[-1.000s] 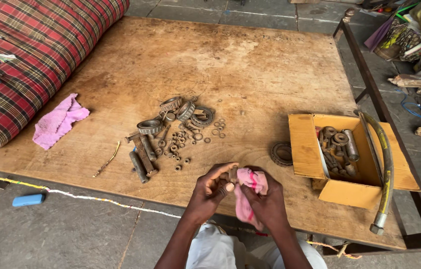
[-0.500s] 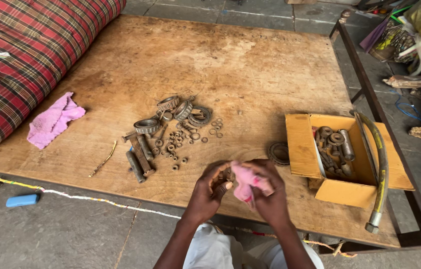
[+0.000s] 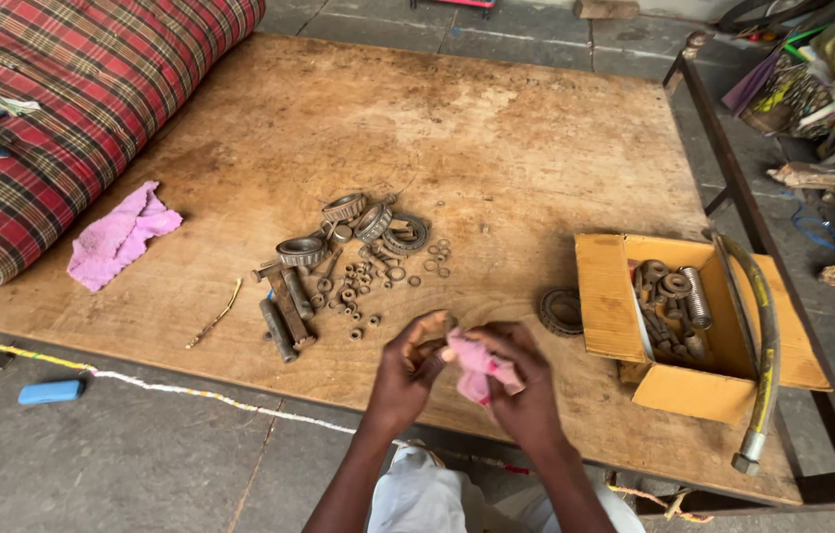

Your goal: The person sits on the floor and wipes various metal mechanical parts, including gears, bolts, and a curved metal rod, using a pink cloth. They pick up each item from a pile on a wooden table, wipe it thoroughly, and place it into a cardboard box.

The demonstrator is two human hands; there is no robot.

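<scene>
My left hand (image 3: pixel 405 373) and my right hand (image 3: pixel 524 387) meet over the near edge of a worn wooden board (image 3: pixel 496 148). The right hand is closed around a small pink rag (image 3: pixel 474 361). The left hand pinches a small rusty metal part (image 3: pixel 431 347) against the rag; the part is mostly hidden by fingers. Just beyond the hands lies a pile of rusty bearings, bolts, nuts and washers (image 3: pixel 348 262).
A dark ring (image 3: pixel 561 310) lies beside a yellow cardboard box (image 3: pixel 603 296) holding rusty parts, with a hose (image 3: pixel 761 355) across it. A second pink rag (image 3: pixel 119 235) lies left, next to a plaid cushion (image 3: pixel 52 109). A blue block (image 3: pixel 50 391) is on the concrete floor.
The rag hung loose from my right hand a second ago; now it is bunched between both hands, which have closed together around the small part.
</scene>
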